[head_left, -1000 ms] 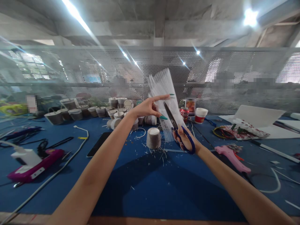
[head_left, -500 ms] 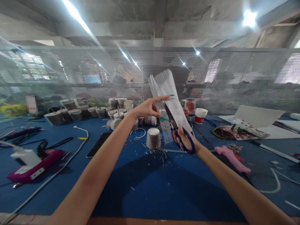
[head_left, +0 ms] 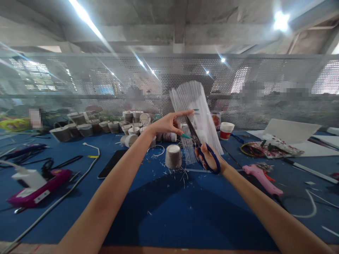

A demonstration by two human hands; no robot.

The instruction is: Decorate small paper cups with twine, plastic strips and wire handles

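Note:
My left hand reaches across a ribbed, translucent plastic sheet. Its index finger and thumb, both with teal nails, are spread apart in front of the sheet; the other fingers are mostly hidden. In my right hand is a pair of scissors with dark blades and blue handle loops. The blades point up and left, between my left thumb and index finger. Tilted upright, the sheet stands behind both hands, and what holds it up is hidden. Below them a fibre-wrapped cup stands upside down among cut strands.
Several small grey buckets line the back left. A black phone and a magenta power strip lie on the left. Stacked paper cups, a pink glue gun and a red-patterned plastic bag are on the right.
The plastic sheet has fanned out wider and shifted slightly to the right. My left hand has moved a little lower, while my right hand and the scissors have hardly moved.

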